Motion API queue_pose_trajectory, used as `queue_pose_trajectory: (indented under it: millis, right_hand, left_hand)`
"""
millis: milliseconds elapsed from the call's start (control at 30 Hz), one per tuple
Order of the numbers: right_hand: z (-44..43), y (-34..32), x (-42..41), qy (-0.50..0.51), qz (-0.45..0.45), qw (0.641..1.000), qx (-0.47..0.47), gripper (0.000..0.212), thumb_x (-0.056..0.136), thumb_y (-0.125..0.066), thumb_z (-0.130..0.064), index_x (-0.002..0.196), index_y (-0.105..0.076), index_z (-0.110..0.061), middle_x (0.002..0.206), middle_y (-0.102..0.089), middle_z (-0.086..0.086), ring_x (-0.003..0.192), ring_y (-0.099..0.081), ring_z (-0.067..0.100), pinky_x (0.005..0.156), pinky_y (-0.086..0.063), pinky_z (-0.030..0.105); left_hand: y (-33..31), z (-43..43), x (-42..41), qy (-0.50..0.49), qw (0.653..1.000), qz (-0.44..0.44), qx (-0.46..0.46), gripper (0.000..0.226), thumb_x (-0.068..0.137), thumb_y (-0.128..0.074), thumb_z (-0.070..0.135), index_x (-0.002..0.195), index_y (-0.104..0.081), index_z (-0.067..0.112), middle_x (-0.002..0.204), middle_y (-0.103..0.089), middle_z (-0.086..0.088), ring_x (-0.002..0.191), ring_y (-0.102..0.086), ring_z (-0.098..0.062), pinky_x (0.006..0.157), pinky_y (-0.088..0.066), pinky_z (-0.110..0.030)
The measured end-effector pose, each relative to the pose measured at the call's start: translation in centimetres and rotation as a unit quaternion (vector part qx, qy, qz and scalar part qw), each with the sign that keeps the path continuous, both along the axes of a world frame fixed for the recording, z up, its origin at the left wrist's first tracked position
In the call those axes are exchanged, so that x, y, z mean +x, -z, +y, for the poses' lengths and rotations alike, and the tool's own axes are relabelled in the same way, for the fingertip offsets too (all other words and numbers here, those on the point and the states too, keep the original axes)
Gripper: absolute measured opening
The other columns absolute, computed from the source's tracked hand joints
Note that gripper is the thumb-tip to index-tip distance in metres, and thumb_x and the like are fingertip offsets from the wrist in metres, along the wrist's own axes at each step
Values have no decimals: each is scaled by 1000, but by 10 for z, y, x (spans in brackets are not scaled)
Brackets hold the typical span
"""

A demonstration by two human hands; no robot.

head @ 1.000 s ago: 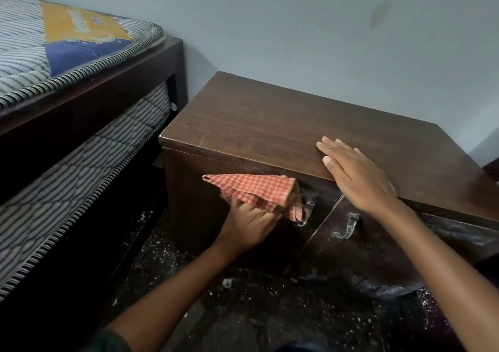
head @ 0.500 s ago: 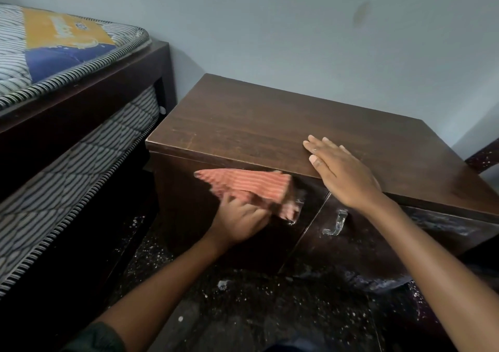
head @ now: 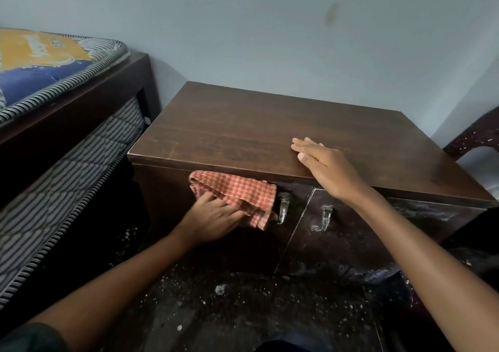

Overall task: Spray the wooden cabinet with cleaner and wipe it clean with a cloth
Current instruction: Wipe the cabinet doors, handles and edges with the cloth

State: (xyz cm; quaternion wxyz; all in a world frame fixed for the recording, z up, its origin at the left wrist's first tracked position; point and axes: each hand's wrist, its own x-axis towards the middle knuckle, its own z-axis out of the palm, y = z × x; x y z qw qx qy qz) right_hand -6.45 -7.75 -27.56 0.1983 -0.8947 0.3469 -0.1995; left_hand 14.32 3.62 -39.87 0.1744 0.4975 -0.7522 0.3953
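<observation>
Cabinet (head: 243, 125) of dark wood is recorded standing on the floor (head: 229, 311), backed against the wall (head: 270, 41) and just beside a bed frame (head: 81, 108) on the left.

Nearest the camera, a dark sleeve (head: 32, 335) is seen at the lower left corner. The floor is noted as dark and scattered with pale specks. Both bare forearms are extended toward the cabinet front.

The left hand (head: 213, 216) is placed against the upper part of the left door (head: 167, 203). Its grip is curled round a bunched red-and-white checked cloth (head: 237, 192), which is pressed to that door just under the overhanging top edge. The cloth's right end is hung just beside the left handle (head: 283, 208). A right handle (head: 322, 218) is fixed on the right door (head: 364, 238), just across the seam between the doors. Both handles are metal. The right door is seen smeared with greyish streaks.

The right hand (head: 326, 168) is laid palm-down on the front edge of the top surface, above the seam. Its grip is spread flat and nothing is held in it.

Farther back, faint scuffs are noted on the top, and a dim smudge on the pale wall. A striped mattress (head: 54, 62) with a yellow and blue label is carried on the bed frame. Part of a dark speckled chair (head: 472, 135) is seen at far right.
</observation>
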Motion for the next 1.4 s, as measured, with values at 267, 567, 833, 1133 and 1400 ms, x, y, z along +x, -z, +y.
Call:
queue_pose_trajectory:
  millis: [267, 567, 833, 1133, 1400]
  right_hand:
    - [1, 0, 0, 5, 16, 1000, -10, 37, 100, -35, -18, 134, -48, -14, 147, -38, -5, 140, -24, 9, 114, -11, 25]
    - [-1, 4, 0, 7, 11, 1000, -18, 37, 99, -36, -17, 134, -49, -15, 147, -38, -7, 140, -24, 7, 114, -11, 23]
    - [-2, 3, -1, 2, 15, 1000, -16, 38, 100, -35, -18, 135, -47, -17, 147, -36, -8, 140, -23, 6, 115, -11, 25]
    - [-3, 5, 0, 11, 9, 1000, -15, 37, 100, -35, -20, 134, -48, -18, 147, -38, -9, 140, -24, 7, 117, -13, 29]
    - [-3, 4, 0, 11, 3, 1000, -14, 37, 99, -35, -19, 133, -49, -18, 146, -39, -9, 139, -25, 7, 117, -13, 29]
  left_hand:
    - [3, -7, -32, 53, 998, -4, 14, 28, 84, -43, 29, 67, -64, 23, 53, -56, 10, 44, -49, -11, 59, -21, -27]
    - [102, 19, -11, -33, 948, -90, 303, 50, 71, -35, 24, 107, -69, 26, 107, -70, 10, 98, -66, -11, 92, -34, -40]
    - [62, 1, -12, 48, 974, -13, 223, 21, 75, -44, 28, 76, -65, 24, 75, -69, 10, 69, -66, -11, 75, -35, -29]
    - [54, 6, -15, 44, 988, 14, 146, 24, 71, -43, 28, 70, -66, 23, 67, -68, 12, 64, -63, -10, 67, -36, -25]
    - [48, 1, -3, 17, 996, 6, 87, 24, 78, -47, 35, 61, -60, 24, 51, -57, 8, 43, -55, -12, 51, -29, -26]
